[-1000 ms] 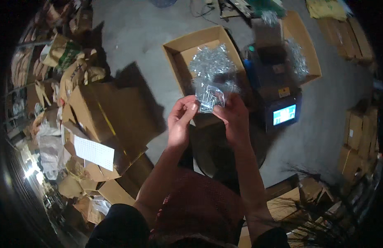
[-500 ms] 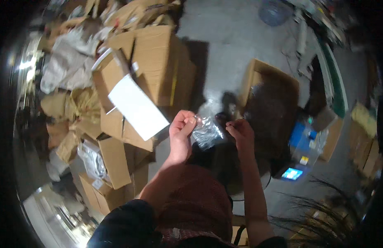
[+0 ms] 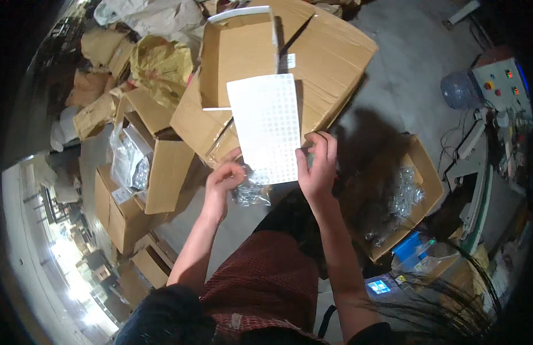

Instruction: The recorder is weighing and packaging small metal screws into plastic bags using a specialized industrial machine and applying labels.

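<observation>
My left hand (image 3: 223, 179) pinches the top of a small clear plastic bag (image 3: 252, 194) with shiny contents that I cannot make out. The bag hangs just below the near edge of a white sheet of round stickers (image 3: 265, 123). This sheet rests over the open tray-like box and the large carton, its rows of small circles facing up. At the sheet's lower right edge is my right hand (image 3: 318, 167), its fingers curled and thumb against the edge. What lies between those fingertips is hidden.
The shallow open box (image 3: 240, 57) sits on a large brown carton (image 3: 330, 63). At right, an open carton (image 3: 430, 172) holds several clear bags. Stacked cartons (image 3: 169, 178) stand left, with sacks (image 3: 163, 63) behind. A machine with a control panel (image 3: 499, 86) is far right.
The view has turned toward the large carton and sheet. My hands have come from the open floor to the sheet's near edge; the bag stays in my left hand.
</observation>
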The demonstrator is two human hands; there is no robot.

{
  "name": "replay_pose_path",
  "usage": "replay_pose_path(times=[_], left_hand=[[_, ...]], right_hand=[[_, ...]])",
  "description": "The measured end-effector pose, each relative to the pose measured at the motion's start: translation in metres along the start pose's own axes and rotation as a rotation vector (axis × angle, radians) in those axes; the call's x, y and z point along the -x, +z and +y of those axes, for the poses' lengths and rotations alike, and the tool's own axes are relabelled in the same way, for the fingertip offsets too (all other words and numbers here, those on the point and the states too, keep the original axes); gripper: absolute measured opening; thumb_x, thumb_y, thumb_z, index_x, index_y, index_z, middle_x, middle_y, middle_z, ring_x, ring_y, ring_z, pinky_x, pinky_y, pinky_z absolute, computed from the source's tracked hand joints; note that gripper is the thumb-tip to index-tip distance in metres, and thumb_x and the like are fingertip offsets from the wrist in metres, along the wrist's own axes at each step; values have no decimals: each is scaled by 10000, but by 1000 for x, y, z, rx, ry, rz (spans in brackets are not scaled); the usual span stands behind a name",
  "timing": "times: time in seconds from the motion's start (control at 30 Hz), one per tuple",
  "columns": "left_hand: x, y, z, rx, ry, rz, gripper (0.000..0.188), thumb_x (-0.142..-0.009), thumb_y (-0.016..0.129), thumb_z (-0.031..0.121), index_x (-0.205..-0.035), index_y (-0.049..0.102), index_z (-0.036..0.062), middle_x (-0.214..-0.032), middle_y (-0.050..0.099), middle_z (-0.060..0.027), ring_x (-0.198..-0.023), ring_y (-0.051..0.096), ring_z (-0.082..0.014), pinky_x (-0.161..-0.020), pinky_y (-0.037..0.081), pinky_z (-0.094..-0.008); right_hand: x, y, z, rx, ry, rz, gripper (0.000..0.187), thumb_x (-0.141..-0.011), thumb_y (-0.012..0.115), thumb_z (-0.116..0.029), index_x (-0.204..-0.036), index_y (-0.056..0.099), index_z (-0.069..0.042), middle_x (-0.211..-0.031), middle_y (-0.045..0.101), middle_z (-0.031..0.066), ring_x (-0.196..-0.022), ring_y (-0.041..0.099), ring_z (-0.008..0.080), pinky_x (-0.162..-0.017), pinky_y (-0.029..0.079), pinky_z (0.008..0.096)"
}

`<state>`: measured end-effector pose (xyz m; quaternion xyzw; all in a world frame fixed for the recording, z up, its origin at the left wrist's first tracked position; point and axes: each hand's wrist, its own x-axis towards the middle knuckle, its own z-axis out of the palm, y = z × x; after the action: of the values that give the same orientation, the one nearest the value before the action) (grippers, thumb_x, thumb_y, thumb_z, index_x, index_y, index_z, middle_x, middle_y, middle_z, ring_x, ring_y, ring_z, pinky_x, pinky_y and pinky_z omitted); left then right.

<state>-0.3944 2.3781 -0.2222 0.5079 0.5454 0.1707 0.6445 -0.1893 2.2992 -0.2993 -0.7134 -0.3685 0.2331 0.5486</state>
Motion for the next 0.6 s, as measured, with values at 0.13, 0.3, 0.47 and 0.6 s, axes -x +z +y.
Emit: replay_pose_path(times=[0.13, 0.3, 0.47, 0.6], left_hand=[[-26, -3, -3, 141, -81, -122, 69, -777, 605, 17, -820, 658, 10, -1187, 597, -89, -1027, 565, -174, -894, 424, -288], [-25, 11, 11, 177, -202, -194, 89, -776, 607, 35, -829, 670, 1, -791, 647, -44, -676, 574, -121, -669, 455, -246], [-20, 17, 16, 208, -156, -176, 96, -782, 605, 43, -841, 668, 3, -836, 650, -42, -709, 584, -117, -691, 466, -240], [-20, 27, 21, 186, -141, -233, 100, -788, 599, 49, -851, 664, 6, -860, 644, -39, -741, 587, -115, -711, 467, -240]], right_hand=[[2, 8, -3, -36, -86, -112, 308, -824, 644, -8, -1122, 567, 4, -1147, 508, 177, -983, 572, 339, -843, 492, 404], [-5, -8, -8, -19, -90, -140, 268, -835, 618, -8, -1101, 588, -5, -1145, 516, 172, -1024, 552, 355, -882, 471, 417], [-9, -22, -26, 201, -313, -126, 318, -824, 659, -86, -1134, 609, -35, -1260, 512, 170, -1162, 486, 359, -958, 404, 454], [-11, -19, -27, 332, -401, -200, 326, -812, 668, -99, -1130, 606, -64, -1292, 517, 135, -1193, 480, 320, -1000, 362, 473]])
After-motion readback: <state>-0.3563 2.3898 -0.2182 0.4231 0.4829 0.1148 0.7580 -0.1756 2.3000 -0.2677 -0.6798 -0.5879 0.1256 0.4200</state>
